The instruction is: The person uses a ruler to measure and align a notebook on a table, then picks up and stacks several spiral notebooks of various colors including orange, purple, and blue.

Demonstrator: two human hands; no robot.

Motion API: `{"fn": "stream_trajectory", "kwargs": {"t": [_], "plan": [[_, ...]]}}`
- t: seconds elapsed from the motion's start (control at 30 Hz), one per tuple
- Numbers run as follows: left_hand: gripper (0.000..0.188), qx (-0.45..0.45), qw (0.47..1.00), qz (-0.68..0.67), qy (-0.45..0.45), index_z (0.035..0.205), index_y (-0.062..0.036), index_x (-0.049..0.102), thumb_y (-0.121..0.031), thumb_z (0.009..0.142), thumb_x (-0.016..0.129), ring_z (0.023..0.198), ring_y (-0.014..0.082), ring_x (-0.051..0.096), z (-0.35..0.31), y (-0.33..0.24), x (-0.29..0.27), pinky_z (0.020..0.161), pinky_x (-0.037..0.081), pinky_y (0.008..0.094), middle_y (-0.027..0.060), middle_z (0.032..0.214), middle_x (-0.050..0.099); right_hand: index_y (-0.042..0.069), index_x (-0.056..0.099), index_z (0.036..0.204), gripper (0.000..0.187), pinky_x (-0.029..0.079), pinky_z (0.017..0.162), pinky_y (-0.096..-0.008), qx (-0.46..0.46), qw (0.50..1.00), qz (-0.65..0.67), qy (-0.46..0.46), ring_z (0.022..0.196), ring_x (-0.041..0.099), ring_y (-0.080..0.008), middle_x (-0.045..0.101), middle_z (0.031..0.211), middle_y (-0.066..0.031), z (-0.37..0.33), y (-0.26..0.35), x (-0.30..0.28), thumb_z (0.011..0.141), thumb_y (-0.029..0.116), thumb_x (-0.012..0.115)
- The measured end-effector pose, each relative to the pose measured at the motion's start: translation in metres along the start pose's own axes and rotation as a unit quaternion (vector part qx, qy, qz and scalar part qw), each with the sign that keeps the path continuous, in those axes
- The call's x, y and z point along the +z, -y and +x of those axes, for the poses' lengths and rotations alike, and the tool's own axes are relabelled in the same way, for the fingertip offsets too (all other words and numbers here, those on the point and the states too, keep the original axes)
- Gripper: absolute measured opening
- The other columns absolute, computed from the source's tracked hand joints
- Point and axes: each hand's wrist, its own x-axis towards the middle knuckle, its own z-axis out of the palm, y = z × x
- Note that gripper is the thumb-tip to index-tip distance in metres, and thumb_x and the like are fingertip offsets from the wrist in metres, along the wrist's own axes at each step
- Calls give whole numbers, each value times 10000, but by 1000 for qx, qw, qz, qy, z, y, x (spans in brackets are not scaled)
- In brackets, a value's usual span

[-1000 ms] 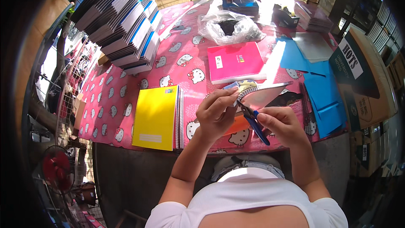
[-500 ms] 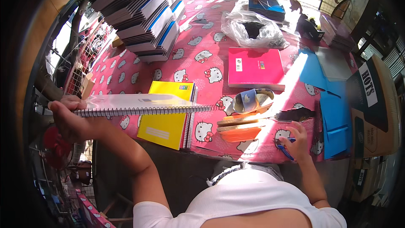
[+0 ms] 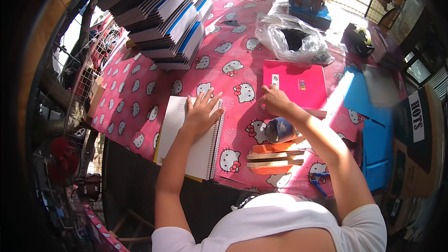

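Observation:
My left hand [image 3: 201,114] lies flat with fingers spread on a spiral notebook [image 3: 179,147], its white back cover facing up. A yellow cover edge shows beneath it. My right hand [image 3: 277,101] has its fingers curled at the left edge of a pink spiral notebook [image 3: 303,81], pinching the edge. Close to my right forearm are a roll of tape [image 3: 281,129] and an orange object with wooden strips [image 3: 275,157]. Blue-handled scissors [image 3: 319,182] rest near the table's front edge, right of my body.
Tall stacks of spiral notebooks [image 3: 161,28] rise at the far left. A clear plastic bag [image 3: 275,42] lies behind the pink notebook. Blue sheets [image 3: 375,149] and a cardboard box [image 3: 417,135] are at the right. Across the table, a person handles blue-covered notebooks [image 3: 309,15].
My left hand has laid the white-backed notebook onto the yellow one and rests open on it. My right hand has left the blue scissors and reached forward to the pink notebook.

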Motion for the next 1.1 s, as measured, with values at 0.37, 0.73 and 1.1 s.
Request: {"fn": "stream_trajectory", "kwargs": {"t": [0.37, 0.73, 1.1], "plan": [[606, 89, 967, -228, 75, 1370, -103, 432, -424, 883, 596, 1374, 354, 275, -50, -154, -44, 1074, 156, 616, 182, 1499, 240, 137, 727, 909, 322, 517, 749, -398, -95, 981, 166, 11, 853, 632, -308, 655, 859, -106, 17, -43, 5, 619, 32, 633], [531, 169, 986, 2, -9, 1264, -72, 505, -319, 816, 650, 921, 208, 545, -80, -193, 60, 877, 365, 412, 57, 1068, 573, 67, 700, 809, 181, 527, 730, -421, -86, 992, 92, -1, 802, 645, -334, 638, 822, -164, 20, -21, 6, 666, 123, 605], [539, 195, 980, -20, -38, 1219, -72, 548, -116, 698, 679, 999, 199, 530, -82, -189, 60, 858, 372, 396, 36, 1139, 563, 51, 676, 922, 229, 524, 769, -435, -85, 992, 83, 53, 895, 644, -337, 648, 914, -179, 17, -18, -11, 726, 120, 580]]}}
